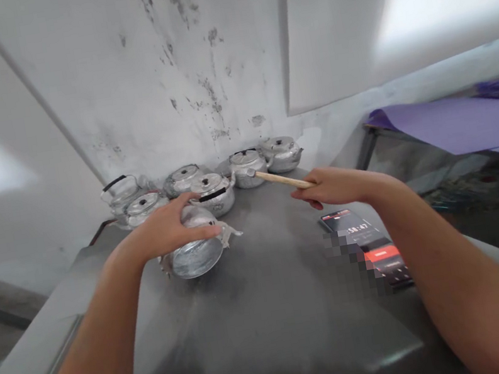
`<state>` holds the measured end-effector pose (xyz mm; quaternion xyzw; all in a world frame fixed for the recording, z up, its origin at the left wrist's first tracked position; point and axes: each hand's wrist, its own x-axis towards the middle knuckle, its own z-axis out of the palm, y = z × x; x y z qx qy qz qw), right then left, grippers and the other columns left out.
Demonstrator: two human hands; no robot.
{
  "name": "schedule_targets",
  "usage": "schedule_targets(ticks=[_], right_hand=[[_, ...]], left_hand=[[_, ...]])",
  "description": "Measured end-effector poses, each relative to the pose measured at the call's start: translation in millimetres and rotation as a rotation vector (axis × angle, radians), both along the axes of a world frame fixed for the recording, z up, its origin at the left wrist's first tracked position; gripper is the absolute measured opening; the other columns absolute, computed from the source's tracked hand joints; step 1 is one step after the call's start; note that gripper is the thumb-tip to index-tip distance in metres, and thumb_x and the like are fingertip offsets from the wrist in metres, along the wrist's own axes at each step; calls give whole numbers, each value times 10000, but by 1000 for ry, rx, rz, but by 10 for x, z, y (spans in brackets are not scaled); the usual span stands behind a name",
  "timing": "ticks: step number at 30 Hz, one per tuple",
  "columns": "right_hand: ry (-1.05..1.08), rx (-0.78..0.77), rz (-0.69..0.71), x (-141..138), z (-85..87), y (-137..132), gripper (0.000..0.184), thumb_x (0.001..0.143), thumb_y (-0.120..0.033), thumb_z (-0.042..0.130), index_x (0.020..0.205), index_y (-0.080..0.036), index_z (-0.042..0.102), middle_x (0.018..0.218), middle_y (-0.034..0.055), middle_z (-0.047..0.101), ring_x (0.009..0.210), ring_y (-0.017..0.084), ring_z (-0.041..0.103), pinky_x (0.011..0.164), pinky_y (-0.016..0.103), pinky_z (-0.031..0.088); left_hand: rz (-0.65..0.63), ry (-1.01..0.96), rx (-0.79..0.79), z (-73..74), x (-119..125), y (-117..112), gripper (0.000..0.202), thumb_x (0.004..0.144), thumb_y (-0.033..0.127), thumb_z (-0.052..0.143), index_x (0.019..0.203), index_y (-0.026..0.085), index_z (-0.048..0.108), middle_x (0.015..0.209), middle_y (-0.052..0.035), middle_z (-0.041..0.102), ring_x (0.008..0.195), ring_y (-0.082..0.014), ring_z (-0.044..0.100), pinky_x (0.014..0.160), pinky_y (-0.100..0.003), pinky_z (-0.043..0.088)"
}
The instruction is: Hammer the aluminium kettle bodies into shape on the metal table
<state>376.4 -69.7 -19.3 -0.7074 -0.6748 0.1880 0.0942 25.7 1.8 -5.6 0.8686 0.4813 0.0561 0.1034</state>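
A small silvery metal kettle lies tipped on the grey table, its round shiny bottom facing me and its spout to the right. My left hand grips it from above, thumb stretched over its side; part of its body is hidden behind that hand. In my right hand is a small hammer, held by the end of its light wooden handle. The hammer's little metal head points left, in front of a lidded kettle at the back, apart from the tipped one.
Several more kettles stand along the wall, including one with a black-gripped handle just behind my left hand. A phone showing a timer lies under my right forearm. Purple sheets rest on a stand at the right. The wall is stained.
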Motion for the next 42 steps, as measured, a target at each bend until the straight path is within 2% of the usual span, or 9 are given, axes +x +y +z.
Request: schedule_targets(ticks=[3, 6, 10, 12, 19, 23, 26, 31, 42], right_hand=[[159, 70, 109, -183, 41, -85, 483, 904, -610, 573, 630, -216, 517, 559, -26, 455, 476, 109, 374, 484, 285, 271], [196, -23, 288, -326, 102, -214, 518, 906, -661, 552, 641, -218, 505, 576, -40, 376, 502, 108, 296, 479, 284, 224], [195, -141, 475, -547, 141, -336, 501, 926, -662, 522, 711, -213, 583, 607, -45, 378, 529, 112, 300, 502, 276, 241], [220, -193, 514, -710, 103, -351, 517, 940, -674, 492, 706, -212, 500, 624, -53, 357, 544, 109, 306, 495, 263, 241], [145, -54, 497, -1217, -315, -254, 422, 1011, -528, 435, 759, -201, 522, 693, 2, 581, 595, 143, 514, 556, 275, 317], [170, 27, 432, -1377, -594, -200, 351, 1028, -437, 430, 784, -198, 511, 706, 22, 604, 599, 151, 545, 559, 280, 317], [371, -131, 336, -1517, -731, -195, 342, 1048, -425, 367, 800, -209, 459, 663, -13, 539, 503, 122, 529, 478, 248, 374], [707, -333, 198, -1708, -815, -251, 317, 1074, -416, 288, 875, -219, 436, 565, -81, 437, 343, 77, 405, 310, 202, 374], [750, -376, 133, -1791, -999, -282, 315, 1077, -406, 307, 861, -217, 438, 558, -93, 430, 288, 51, 378, 257, 172, 364]], left_hand=[[-33, 27, -31, 1, 0, -12, 1029, 730, 836, 584, 1591, 331, 337, 1576, -94, 462, 1340, -423, 517, 981, -457, 500], [-39, 63, -36, 17, -46, 3, 1058, 724, 843, 580, 1605, 324, 305, 1634, -90, 376, 1386, -422, 471, 1012, -452, 482], [57, 76, -7, 71, -161, 40, 1077, 703, 868, 572, 1588, 299, 340, 1598, -119, 426, 1345, -425, 509, 1001, -459, 488], [113, 87, 15, 79, -213, 65, 1098, 687, 883, 575, 1584, 290, 349, 1592, -120, 435, 1344, -426, 509, 1003, -459, 485], [98, 65, 37, -51, -161, 148, 940, 864, 877, 272, 1522, 234, 463, 1587, -114, 452, 1389, -391, 478, 1051, -450, 431], [57, 67, 64, -34, -53, 67, 862, 876, 815, 361, 1455, 198, 529, 1504, -148, 540, 1303, -387, 547, 984, -433, 467], [46, 63, 91, 7, 14, -34, 787, 870, 740, 459, 1426, 190, 549, 1468, -152, 570, 1277, -376, 560, 956, -417, 479], [33, 68, 154, 1, 109, -138, 757, 846, 690, 542, 1423, 200, 553, 1400, -129, 623, 1240, -373, 577, 933, -424, 481], [61, 33, 238, -61, 157, -105, 572, 851, 645, 558, 1240, 237, 655, 1221, -107, 692, 1101, -352, 630, 825, -393, 505]])
